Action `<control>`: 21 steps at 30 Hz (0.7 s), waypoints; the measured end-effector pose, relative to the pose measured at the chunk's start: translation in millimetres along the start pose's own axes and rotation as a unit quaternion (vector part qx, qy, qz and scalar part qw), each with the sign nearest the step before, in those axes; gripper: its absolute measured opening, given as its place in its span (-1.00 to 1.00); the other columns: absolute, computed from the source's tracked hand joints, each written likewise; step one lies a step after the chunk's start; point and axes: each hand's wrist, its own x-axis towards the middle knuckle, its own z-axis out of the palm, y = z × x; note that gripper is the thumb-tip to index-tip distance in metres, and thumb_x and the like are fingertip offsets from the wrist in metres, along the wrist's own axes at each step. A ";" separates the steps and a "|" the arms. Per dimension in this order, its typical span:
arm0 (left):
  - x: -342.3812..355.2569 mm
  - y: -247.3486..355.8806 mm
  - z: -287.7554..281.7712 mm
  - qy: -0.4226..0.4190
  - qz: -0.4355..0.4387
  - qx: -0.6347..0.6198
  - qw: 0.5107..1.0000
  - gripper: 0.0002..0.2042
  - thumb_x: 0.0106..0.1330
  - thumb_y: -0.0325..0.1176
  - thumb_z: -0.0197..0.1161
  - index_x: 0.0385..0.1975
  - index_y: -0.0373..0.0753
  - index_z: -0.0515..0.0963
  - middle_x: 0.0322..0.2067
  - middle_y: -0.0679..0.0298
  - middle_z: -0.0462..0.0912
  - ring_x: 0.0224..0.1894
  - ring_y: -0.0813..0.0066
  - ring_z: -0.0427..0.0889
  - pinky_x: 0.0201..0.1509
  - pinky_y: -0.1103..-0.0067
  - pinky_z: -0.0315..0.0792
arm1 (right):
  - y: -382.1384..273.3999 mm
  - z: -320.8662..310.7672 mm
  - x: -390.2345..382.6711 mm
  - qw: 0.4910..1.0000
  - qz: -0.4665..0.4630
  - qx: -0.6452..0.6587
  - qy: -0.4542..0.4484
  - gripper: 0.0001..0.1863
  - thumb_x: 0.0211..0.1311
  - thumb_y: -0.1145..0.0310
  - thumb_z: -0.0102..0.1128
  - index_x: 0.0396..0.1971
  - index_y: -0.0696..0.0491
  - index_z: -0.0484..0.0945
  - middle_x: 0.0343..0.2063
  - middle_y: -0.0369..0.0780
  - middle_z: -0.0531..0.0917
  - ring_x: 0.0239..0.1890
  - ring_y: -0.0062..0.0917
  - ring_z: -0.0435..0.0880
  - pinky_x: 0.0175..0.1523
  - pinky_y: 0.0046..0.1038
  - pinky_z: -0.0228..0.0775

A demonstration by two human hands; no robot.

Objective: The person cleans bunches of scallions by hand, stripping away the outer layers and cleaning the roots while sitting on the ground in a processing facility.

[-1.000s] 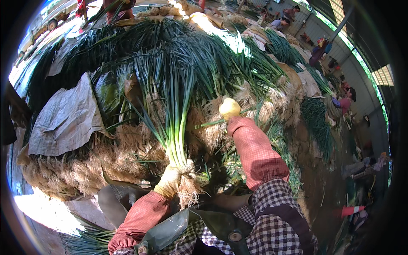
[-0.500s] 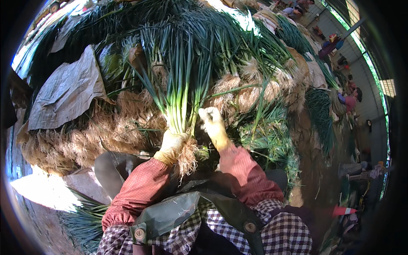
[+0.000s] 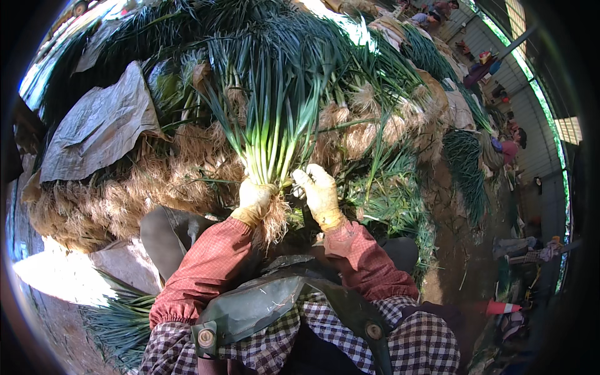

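Observation:
A bunch of green onions [image 3: 270, 153] stands before me, dark leaves leaning away and pale stems gathered low. Round the base of those stems, my left hand [image 3: 255, 199] in a pale yellow glove is closed. Brown stringy roots [image 3: 274, 224] hang beneath that grip. Just right of the stems is my right hand [image 3: 317, 192], gloved the same way. Its fingers are curled together beside the outermost stem; whatever lies between the fingertips is too small to make out.
A long heap of green onions with roots facing me [image 3: 119, 203] spans the far side. A pale woven sheet [image 3: 103, 128] covers its left part. Loose green leaves [image 3: 394, 212] lie to the right. More onions [image 3: 119, 319] lie at lower left. People sit farther right, near an orange-red cone [image 3: 502, 307].
My right hand has come down slightly and turned, its fingers now curled close to the stems. The left hand keeps its hold, and the bunch looks a little more spread at the right.

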 end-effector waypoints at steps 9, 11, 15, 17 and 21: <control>-32.0 12.6 16.4 -0.096 -0.050 -0.138 0.985 -0.70 -0.04 -0.66 0.21 -0.25 -0.35 0.46 -0.40 0.29 0.56 -0.39 0.50 0.52 -0.32 0.60 0.42 | 16.2 29.0 22.1 0.990 -0.019 0.121 0.071 -0.90 0.21 0.44 -0.03 -0.41 0.15 0.42 -0.51 -0.32 0.54 -0.49 -0.71 0.44 -0.33 -0.67 0.28; -27.3 18.1 12.8 -0.030 -0.120 -0.064 0.990 -0.71 -0.07 -0.68 0.20 -0.28 -0.37 0.47 -0.38 0.27 0.56 -0.37 0.49 0.52 -0.31 0.62 0.41 | 25.7 29.6 21.9 0.980 0.073 0.183 0.038 -0.91 0.21 0.46 -0.03 -0.42 0.16 0.41 -0.53 -0.30 0.52 -0.50 -0.69 0.45 -0.36 -0.66 0.28; -1.8 -1.6 -12.4 0.016 -0.044 -0.071 0.996 -0.74 -0.13 -0.72 0.13 -0.37 -0.38 0.49 -0.47 0.25 0.56 -0.48 0.48 0.53 -0.40 0.64 0.41 | 18.4 37.9 17.2 0.900 0.236 0.363 0.042 -0.91 0.22 0.47 -0.08 -0.34 0.17 0.35 -0.48 -0.25 0.47 -0.46 -0.56 0.45 -0.39 -0.57 0.32; -0.8 -4.0 -12.5 0.019 -0.050 -0.079 0.995 -0.76 -0.11 -0.71 0.09 -0.38 -0.38 0.48 -0.48 0.26 0.55 -0.48 0.47 0.53 -0.42 0.62 0.41 | 10.4 27.2 10.1 0.890 0.258 0.375 -0.015 -0.92 0.21 0.46 -0.07 -0.35 0.15 0.32 -0.50 -0.26 0.41 -0.45 -0.54 0.42 -0.36 -0.52 0.32; -9.5 11.2 1.1 0.002 -0.028 -0.124 0.992 -0.78 -0.06 -0.71 0.08 -0.38 -0.36 0.46 -0.47 0.27 0.53 -0.46 0.48 0.51 -0.37 0.62 0.41 | 14.7 -6.5 5.2 0.797 0.248 0.549 -0.037 -0.88 0.21 0.49 -0.20 -0.52 0.06 0.29 -0.58 -0.31 0.36 -0.48 -0.53 0.40 -0.31 -0.39 0.32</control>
